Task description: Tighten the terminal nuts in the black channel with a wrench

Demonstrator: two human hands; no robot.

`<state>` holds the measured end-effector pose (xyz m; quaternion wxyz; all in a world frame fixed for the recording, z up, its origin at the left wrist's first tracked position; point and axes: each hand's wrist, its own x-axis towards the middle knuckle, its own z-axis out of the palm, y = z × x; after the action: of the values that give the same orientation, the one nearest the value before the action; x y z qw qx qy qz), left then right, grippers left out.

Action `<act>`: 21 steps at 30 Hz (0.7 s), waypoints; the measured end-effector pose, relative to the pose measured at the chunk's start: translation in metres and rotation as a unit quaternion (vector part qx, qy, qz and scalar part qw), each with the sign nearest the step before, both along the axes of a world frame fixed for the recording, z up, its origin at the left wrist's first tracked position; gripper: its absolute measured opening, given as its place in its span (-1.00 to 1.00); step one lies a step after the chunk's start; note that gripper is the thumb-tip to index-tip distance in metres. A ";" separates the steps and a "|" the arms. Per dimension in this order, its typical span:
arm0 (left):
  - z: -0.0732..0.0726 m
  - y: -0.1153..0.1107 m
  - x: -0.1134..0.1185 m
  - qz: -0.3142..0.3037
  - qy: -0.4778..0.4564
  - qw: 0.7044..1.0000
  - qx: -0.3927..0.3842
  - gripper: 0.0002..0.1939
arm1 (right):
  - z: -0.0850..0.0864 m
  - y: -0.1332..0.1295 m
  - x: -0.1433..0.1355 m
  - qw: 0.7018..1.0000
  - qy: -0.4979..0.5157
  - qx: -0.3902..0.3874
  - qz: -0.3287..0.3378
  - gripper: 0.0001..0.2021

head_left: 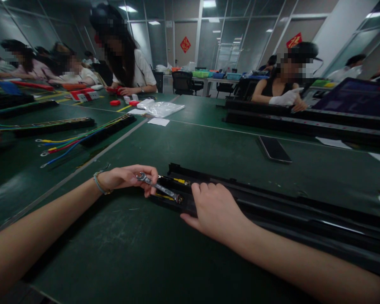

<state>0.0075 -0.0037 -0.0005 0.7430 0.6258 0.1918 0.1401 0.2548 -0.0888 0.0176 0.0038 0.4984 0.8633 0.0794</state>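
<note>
A phone [274,149] is laid beyond the channel [272,207] gripped by right fingers [205,188]; the wrench [162,188], held by left fingers [150,170], is pointed near-right.

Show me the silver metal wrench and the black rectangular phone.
Silver metal wrench [161,188], head view: middle of its shaft.
Black rectangular phone [274,149], head view: middle of its screen.

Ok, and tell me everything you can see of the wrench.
The wrench is silvery, shiny and looks metallic, with a slim shank whose marks are too small to read. Its open end points up-left, in the grip of the left hand; the shank slants down-right to a rounded end that seems to sit around a fastener at the near end of a long black rail.
</note>
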 end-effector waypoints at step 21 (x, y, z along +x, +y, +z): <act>-0.001 0.000 0.000 -0.002 -0.016 1.000 0.008 -0.59 | -0.003 0.001 0.000 1.000 0.001 0.017 0.007 -0.52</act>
<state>0.0075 -0.0039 -0.0014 0.7416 0.6294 0.1771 0.1500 0.2551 -0.0878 0.0150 -0.0063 0.4922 0.8654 0.0934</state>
